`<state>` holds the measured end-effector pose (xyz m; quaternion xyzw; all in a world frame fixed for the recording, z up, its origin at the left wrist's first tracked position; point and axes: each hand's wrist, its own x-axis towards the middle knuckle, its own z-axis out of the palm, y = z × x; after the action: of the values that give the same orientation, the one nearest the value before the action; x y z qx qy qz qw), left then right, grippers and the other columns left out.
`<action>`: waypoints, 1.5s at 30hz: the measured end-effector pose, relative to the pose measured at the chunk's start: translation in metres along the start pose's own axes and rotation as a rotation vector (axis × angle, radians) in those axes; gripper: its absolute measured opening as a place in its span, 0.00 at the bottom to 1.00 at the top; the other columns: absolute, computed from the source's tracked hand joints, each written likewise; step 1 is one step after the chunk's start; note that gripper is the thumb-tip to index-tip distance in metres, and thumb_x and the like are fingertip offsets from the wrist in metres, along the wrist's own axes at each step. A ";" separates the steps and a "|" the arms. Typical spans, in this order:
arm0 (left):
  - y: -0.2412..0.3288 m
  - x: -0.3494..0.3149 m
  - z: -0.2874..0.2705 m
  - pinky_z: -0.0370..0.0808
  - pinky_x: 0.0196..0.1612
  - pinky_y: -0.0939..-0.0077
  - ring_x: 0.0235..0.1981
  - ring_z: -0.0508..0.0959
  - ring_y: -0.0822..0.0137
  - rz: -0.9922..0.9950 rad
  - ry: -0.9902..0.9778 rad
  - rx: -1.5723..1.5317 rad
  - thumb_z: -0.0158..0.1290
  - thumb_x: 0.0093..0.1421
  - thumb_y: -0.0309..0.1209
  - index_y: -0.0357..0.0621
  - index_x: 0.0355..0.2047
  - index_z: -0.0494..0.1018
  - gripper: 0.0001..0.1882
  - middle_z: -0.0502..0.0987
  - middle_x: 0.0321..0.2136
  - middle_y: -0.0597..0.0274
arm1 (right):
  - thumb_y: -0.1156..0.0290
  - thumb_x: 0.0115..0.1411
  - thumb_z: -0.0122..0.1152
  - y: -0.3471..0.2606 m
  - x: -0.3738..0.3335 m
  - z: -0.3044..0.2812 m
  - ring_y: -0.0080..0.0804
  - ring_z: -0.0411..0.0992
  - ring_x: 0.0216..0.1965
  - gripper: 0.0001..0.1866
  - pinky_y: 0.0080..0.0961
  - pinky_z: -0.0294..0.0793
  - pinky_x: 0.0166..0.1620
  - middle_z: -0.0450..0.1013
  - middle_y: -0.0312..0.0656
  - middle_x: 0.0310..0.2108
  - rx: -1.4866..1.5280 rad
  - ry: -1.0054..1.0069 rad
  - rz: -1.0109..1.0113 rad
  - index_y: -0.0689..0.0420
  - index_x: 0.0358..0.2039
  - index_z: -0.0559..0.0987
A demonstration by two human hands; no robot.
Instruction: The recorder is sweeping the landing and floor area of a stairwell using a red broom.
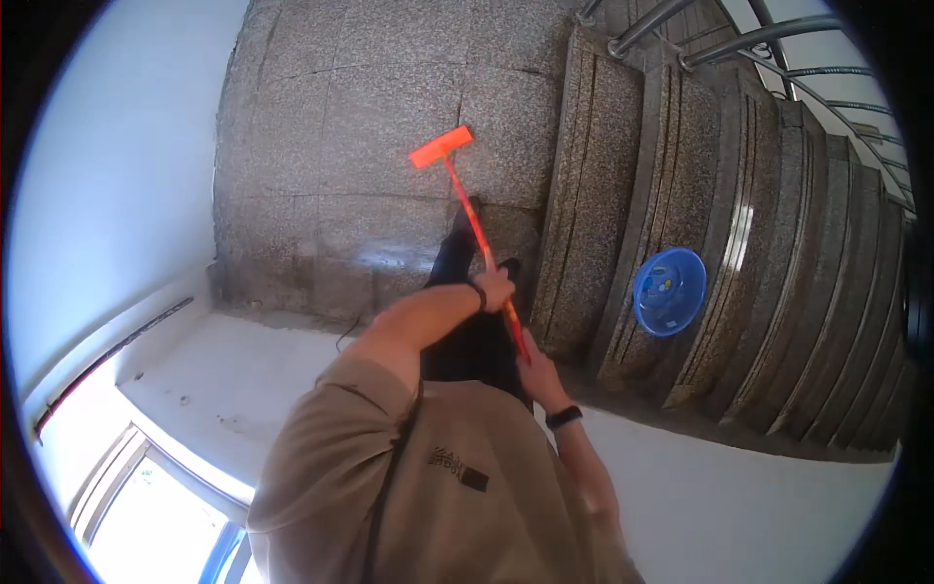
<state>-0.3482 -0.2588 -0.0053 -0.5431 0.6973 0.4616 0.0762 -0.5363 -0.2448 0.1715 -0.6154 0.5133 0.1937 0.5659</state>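
Mop shaft [482, 243] partly hidden behind both fists; its orange head [441, 147] rests flat on the speckled granite landing [331, 127]. Left hand [495, 287] is clamped on the shaft higher up, right hand [537, 370] clamped lower. Legs mostly obscured by torso. Blue basin [669, 291] sits on the stairs [778, 243], right. White wall [117, 165] left; window [156, 506] cut off, overexposed.

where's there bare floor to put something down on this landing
Most of the granite landing lies bare, from the white wall across to the orange mop head and beyond it to the lowest stair. It is crowded around the mop handle, where both hands grip it, and a blue basin sits on the stairs.
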 end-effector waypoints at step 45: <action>0.023 -0.031 0.020 0.73 0.45 0.57 0.44 0.72 0.49 -0.027 -0.017 0.074 0.54 0.51 0.33 0.42 0.36 0.76 0.13 0.73 0.38 0.48 | 0.70 0.59 0.48 0.017 -0.026 -0.013 0.58 0.72 0.38 0.30 0.43 0.72 0.40 0.73 0.60 0.37 -0.119 -0.007 -0.177 0.47 0.64 0.59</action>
<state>-0.3625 -0.2234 0.0149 -0.5451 0.7059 0.4392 0.1084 -0.5656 -0.2430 0.1880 -0.6901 0.4426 0.1750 0.5451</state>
